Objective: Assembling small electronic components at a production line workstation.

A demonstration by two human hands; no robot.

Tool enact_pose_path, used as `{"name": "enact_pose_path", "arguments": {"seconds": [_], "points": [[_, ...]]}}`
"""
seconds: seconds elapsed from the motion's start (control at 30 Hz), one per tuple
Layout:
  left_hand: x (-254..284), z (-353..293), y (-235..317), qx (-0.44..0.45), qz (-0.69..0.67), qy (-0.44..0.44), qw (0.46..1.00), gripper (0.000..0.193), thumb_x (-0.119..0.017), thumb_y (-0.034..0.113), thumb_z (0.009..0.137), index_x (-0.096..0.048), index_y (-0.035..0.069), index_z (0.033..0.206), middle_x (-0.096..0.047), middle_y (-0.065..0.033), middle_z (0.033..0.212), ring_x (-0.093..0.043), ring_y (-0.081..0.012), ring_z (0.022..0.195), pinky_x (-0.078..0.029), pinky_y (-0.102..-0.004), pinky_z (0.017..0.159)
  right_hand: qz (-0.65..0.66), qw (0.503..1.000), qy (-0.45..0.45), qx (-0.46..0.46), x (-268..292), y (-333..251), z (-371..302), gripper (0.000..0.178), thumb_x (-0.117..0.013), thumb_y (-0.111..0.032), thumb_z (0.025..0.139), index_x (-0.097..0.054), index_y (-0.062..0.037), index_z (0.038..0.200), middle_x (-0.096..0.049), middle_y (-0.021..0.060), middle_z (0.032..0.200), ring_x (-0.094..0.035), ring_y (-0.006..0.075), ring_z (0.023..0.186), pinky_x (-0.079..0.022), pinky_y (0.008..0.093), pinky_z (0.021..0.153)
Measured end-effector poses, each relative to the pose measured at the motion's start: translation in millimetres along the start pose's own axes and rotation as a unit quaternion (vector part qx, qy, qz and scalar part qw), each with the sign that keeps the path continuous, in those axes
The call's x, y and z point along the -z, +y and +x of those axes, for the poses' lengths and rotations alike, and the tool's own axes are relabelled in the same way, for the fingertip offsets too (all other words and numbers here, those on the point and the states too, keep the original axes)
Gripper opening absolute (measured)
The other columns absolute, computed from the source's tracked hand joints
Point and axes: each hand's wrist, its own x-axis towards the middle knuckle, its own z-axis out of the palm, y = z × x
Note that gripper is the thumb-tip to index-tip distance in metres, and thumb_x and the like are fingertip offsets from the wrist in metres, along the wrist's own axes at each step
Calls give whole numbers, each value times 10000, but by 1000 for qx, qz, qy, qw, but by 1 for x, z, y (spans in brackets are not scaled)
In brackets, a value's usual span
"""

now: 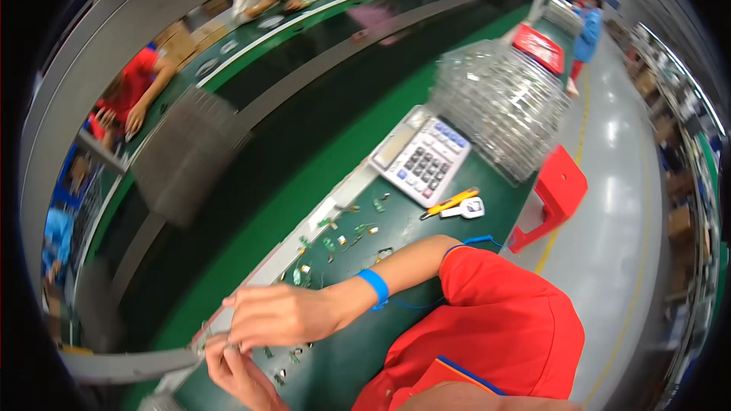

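Note:
My right hand (274,316), with a blue wrist strap (373,288) on its wrist, is closed at the edge of the green bench. Close under it my left hand (240,373) is also closed, with its fingertips pinched together near those of the right. Whatever sits between the fingers is too small and covered to name. Several small green circuit boards (329,244) with short wires lie scattered on the bench (487,232) beside my hands. Farther off are an orange utility knife (451,202) and a white key-shaped piece (470,208).
A white calculator (422,156) stands by the bench's rail, before a tall stack of clear plastic trays (502,99) topped by a red item (538,47). A red stool (560,190) stands in the aisle. Across the green conveyor (304,160), other people work; a grey panel (186,156) hangs nearby.

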Motion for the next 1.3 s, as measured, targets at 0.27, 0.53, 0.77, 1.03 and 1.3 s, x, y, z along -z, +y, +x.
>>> {"name": "enact_pose_path", "arguments": {"seconds": [0.27,0.53,0.77,1.03,1.3], "points": [[-7,14,-1,-61,45,-61,995,71,-589,-10,857,-631,-39,907,-588,-100,931,-567,-140,812,-482,-250,691,26,969,-43,-243,21,-15,18,222,-738,-17,736,-648,-22,939,-646,88,910,-605,228,852,-489,342,770],[-1,2,5,-82,28,-59,994,115,-596,-27,870,-627,-44,979,-580,-132,980,-595,-155,822,-520,-264,702,-33,987,-70,-143,13,-15,19,223,-726,-20,746,-632,-6,948,-646,95,899,-605,258,853,-503,382,840],[0,4,1,13,-173,-124,977,107,-570,-21,891,-591,-34,995,-550,-127,1000,-598,-177,860,-544,-301,718,-1,973,-86,-214,13,-23,18,222,-701,-3,760,-568,-18,938,-602,109,889,-577,273,854,-507,420,848],[-1,3,-5,18,-205,-146,968,91,-566,-21,892,-584,-32,981,-554,-126,989,-597,-184,853,-544,-316,715,-5,981,-72,-182,8,-24,11,209,-653,32,781,-509,-25,922,-548,108,845,-545,267,804,-506,430,833],[-6,4,-3,41,-210,-103,971,74,-556,35,918,-559,-34,947,-576,-116,967,-599,-176,801,-514,-298,690,17,981,-74,-179,7,-12,10,230,-681,-19,801,-546,-10,987,-585,110,883,-579,244,821,-482,365,776]]}}
